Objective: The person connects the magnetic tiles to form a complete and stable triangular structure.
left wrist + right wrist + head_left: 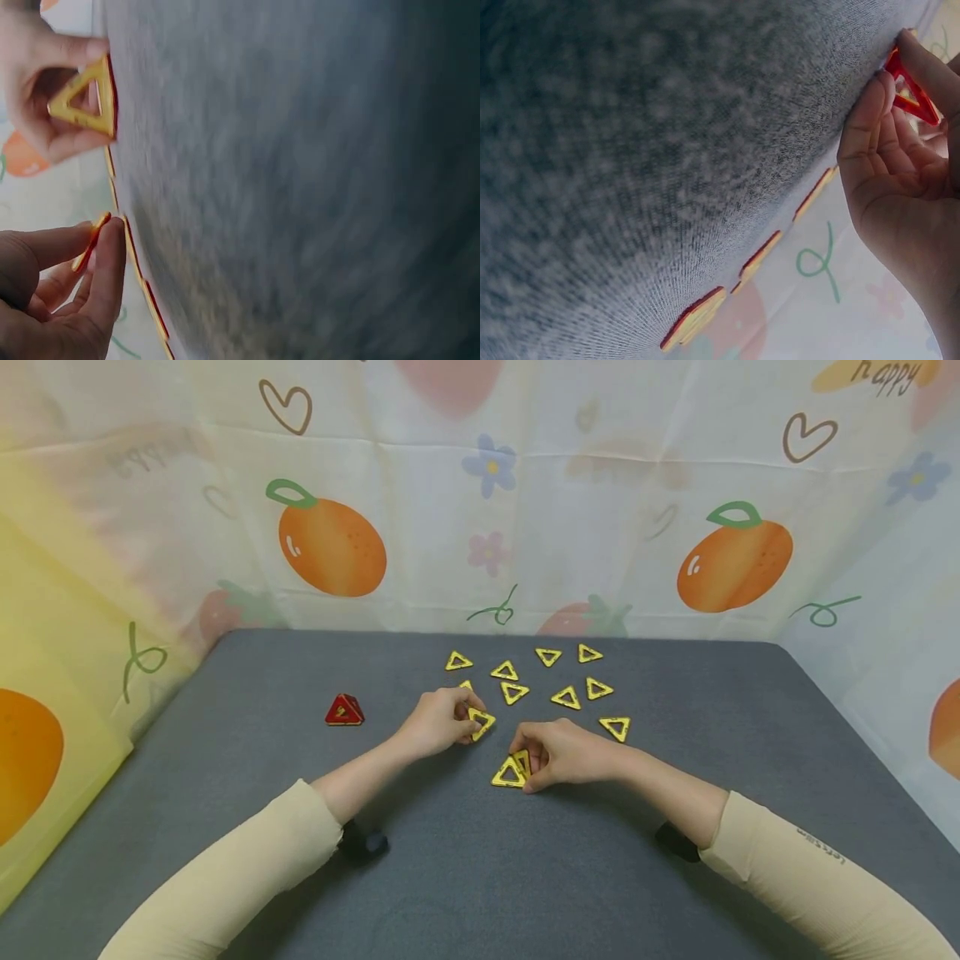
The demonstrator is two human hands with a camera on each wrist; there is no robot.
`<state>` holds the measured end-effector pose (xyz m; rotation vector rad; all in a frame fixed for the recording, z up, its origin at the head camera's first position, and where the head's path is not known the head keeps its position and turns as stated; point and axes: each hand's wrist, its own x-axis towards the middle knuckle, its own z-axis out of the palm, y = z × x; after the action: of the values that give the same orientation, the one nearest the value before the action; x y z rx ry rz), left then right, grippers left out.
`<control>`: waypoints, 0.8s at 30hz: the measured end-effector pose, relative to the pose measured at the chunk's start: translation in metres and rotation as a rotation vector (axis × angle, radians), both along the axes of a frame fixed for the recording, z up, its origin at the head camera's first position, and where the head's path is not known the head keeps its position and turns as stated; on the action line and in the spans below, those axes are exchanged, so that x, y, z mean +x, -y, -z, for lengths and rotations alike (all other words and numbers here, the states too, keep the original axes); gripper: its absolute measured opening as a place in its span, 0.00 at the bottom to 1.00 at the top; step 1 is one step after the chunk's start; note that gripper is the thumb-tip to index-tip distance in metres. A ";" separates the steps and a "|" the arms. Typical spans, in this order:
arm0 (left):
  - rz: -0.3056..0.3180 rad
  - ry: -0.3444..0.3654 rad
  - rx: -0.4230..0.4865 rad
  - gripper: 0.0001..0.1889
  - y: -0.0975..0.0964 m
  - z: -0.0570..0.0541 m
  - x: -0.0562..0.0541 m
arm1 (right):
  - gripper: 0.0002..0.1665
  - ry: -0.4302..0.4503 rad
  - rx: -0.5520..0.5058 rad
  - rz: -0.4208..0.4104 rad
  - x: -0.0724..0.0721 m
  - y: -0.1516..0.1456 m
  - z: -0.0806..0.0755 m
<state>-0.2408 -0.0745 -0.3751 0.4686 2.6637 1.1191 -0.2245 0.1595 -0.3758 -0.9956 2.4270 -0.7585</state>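
Note:
My left hand [437, 722] pinches a yellow hollow triangle tile [487, 727] above the dark table. In the left wrist view, thumb and fingers hold this tile [91, 241] nearly edge-on. My right hand [566, 753], to the right and nearer, grips two yellow triangles set together, standing tilted at the table surface; the front triangle [508, 783] overlaps the other. The right wrist view shows a red side of a triangle [930, 112] between thumb and fingers. Left of the hands sits a red pyramid [345, 712] built of triangles.
Beyond the hands lie several loose yellow triangles, among them one [564, 702] at mid-table and one [617, 735] right of my right hand. Another triangle [467, 685] is partly hidden behind my left hand. A printed cloth [435, 602] hangs behind the table [480, 885].

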 end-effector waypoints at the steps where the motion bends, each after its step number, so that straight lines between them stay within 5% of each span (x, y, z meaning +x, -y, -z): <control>1: 0.013 -0.004 -0.003 0.12 -0.001 0.001 0.003 | 0.24 0.000 -0.001 -0.001 0.000 0.000 0.000; 14: 0.106 -0.061 -0.025 0.11 -0.007 0.006 0.029 | 0.25 -0.004 0.006 0.005 0.001 0.000 0.000; 24: 0.121 -0.142 -0.047 0.10 -0.012 0.009 0.037 | 0.25 -0.007 -0.002 0.002 0.001 0.000 0.001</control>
<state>-0.2038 -0.0629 -0.3840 0.7150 2.7316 1.0218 -0.2235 0.1598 -0.3772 -0.9985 2.4341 -0.7595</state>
